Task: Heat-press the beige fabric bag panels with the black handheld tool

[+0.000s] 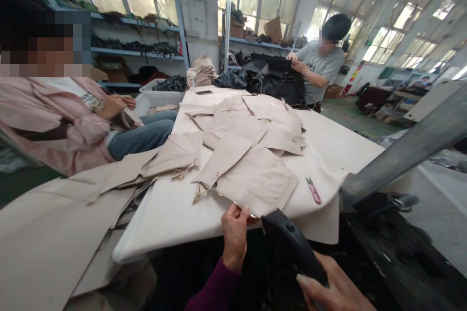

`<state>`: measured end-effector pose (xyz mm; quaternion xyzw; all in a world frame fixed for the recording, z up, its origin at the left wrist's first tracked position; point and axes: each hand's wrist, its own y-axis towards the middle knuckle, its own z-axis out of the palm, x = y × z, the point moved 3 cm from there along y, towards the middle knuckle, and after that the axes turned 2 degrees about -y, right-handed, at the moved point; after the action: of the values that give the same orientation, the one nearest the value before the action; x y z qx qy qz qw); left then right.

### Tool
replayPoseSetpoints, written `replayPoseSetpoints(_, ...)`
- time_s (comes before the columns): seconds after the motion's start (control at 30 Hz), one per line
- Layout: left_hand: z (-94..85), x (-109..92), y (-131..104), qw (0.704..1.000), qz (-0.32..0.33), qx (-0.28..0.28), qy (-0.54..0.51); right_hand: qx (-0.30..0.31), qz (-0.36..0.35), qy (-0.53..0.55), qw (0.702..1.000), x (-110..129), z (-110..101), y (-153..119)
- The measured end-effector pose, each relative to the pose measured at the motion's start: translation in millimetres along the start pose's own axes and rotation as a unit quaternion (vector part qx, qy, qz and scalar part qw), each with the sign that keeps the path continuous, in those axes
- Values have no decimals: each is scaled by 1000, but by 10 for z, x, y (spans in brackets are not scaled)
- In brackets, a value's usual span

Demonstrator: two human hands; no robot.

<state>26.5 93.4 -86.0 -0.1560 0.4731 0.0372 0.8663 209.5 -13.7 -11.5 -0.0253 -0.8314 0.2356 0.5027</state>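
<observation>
At the table's near edge, my left hand (pixel 234 233) pinches the zippered edge of a beige fabric bag piece (pixel 257 177). A metal zipper (pixel 233 200) runs along that edge towards my fingers. My right hand (pixel 332 284) is wrapped round a black curved hand-held tool (pixel 292 238), whose exact kind I cannot make out. The tool's broad tip meets or overlaps the zipper's end, just right of my left fingers; whether it touches is unclear. Pink-handled thread snips (pixel 313 190) lie to the right of the bag piece.
More beige pieces (pixel 233 119) are heaped on the white table (pixel 328 141), and others (pixel 65 214) spread at left. A seated person (pixel 73 116) is on the left. Another person (pixel 321 63) handles black bags (pixel 275 77) behind. A metal bar (pixel 404 146) slants in from the right.
</observation>
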Motion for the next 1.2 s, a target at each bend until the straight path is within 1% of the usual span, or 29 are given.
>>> replayPoseSetpoints(0.07, -7, 30, -41, 1000, -2, 7, -7, 21, -13, 30, 999, 82, 2, 154)
replayPoseSetpoints(0.1, -10, 42, -55, 1000, -1, 9, -12, 21, -17, 43, 999, 113, -13, 226)
replayPoseSetpoints(0.2, -6, 79, -74, 1000, -4, 8, -26, -5, -25, 58, 998, 153, -115, 339)
replayPoseSetpoints(0.27, 3, 98, -74, 999, -8, 5, -32, -20, -23, 52, 998, 142, -189, 297)
replayPoseSetpoints(0.33, 14, 110, -65, 999, -11, 4, -36, -16, -17, 44, 999, 117, -222, 185)
replayPoseSetpoints(0.47, 20, 124, -43, 999, -13, 3, -36, 13, -12, 32, 999, 70, -138, -4)
replayPoseSetpoints(0.57, 27, 135, -67, 1000, -10, 3, -23, 14, -9, 21, 1000, 52, -65, 56)
replayPoseSetpoints(0.6, 32, 134, -91, 1000, -8, 3, -15, 6, -5, 20, 1000, 52, -67, 109)
replayPoseSetpoints(0.67, 42, 113, -161, 1000, -8, 10, 7, -32, 0, 20, 999, 70, -121, 226)
replayPoseSetpoints(0.73, 36, 55, -235, 999, -18, 31, 32, -66, -5, 20, 998, 114, -209, 307)
replayPoseSetpoints(0.8, -14, -67, -271, 994, -12, 54, 90, -70, -16, 17, 997, 170, -278, 327)
replayPoseSetpoints(0.83, -65, -160, -262, 988, 16, 49, 145, -57, -24, 12, 998, 198, -290, 316)
replayPoseSetpoints(0.87, -132, -274, -232, 975, 62, 27, 213, -39, -31, 5, 999, 222, -285, 299)
replayPoseSetpoints(0.9, -206, -397, -184, 952, 119, -6, 283, -20, -36, -1, 999, 241, -264, 280)
replayPoseSetpoints(0.93, -277, -518, -122, 922, 175, -42, 342, -4, -40, -4, 999, 257, -228, 268)
replayPoseSetpoints(0.97, -340, -622, -44, 896, 219, -69, 380, 11, -41, -3, 999, 269, -181, 266)
replayPoseSetpoints(1.0, -392, -701, 47, 883, 243, -79, 394, 22, -41, 3, 999, 280, -128, 279)
replayPoseSetpoints(1.03, -428, -756, 146, 879, 253, -74, 397, 28, -40, 9, 999, 293, -75, 307)
replayPoseSetpoints(1.07, -450, -790, 244, 882, 252, -57, 394, 33, -42, 14, 998, 311, -24, 348)
replayPoseSetpoints(1.13, -456, -825, 415, 890, 239, -11, 388, 45, -51, 13, 998, 366, 62, 455)
replayPoseSetpoints(1.2, -438, -844, 533, 899, 221, 40, 377, 55, -59, 4, 997, 441, 118, 571)
